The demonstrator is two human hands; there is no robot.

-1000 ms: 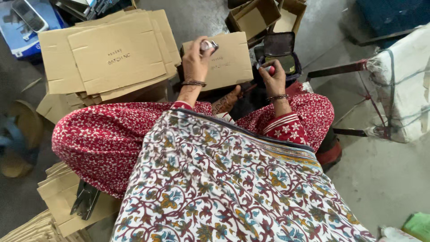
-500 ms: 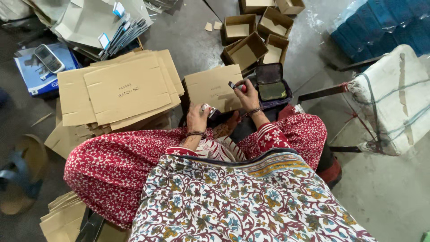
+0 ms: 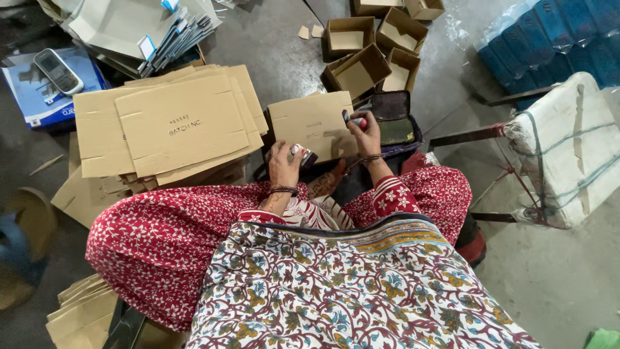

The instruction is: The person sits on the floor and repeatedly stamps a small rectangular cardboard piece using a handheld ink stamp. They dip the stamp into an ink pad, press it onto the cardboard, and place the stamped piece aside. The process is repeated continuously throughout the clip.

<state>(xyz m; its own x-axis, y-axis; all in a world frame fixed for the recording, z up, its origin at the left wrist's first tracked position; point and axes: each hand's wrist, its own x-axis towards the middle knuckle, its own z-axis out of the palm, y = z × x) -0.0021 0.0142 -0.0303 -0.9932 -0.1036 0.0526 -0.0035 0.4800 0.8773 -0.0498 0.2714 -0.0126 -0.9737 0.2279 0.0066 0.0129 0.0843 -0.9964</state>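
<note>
I logged the left hand low over the lap, its fingers curled around a small metallic stamp; the stamp's dark end stuck out toward the right, at the lower edge of a flat cardboard sheet. Whether the stamp touched the sheet I could not tell.

The right hand sat at the right edge of the same sheet. Its fingers were closed around a small stamp with a red end, which rested on or just above the cardboard; contact was not resolvable. Dark bangles showed on both wrists.

The sheet lay in front of the knees, printed side up, tilted slightly. Just beyond its right edge I saw an open ink pad case, dark, its lid raised, close behind the right hand.

To the left I noted a stack of flattened cartons, several layers fanned out, the top one bearing printed text. Further flat cartons lay at the lower left by the thigh.

Beyond the sheet stood a cluster of open folded boxes on the concrete floor. A mobile phone lay on a blue printed sheet at the upper left. A white wrapped bundle tied with green cord sat on a metal frame at the right.
</note>
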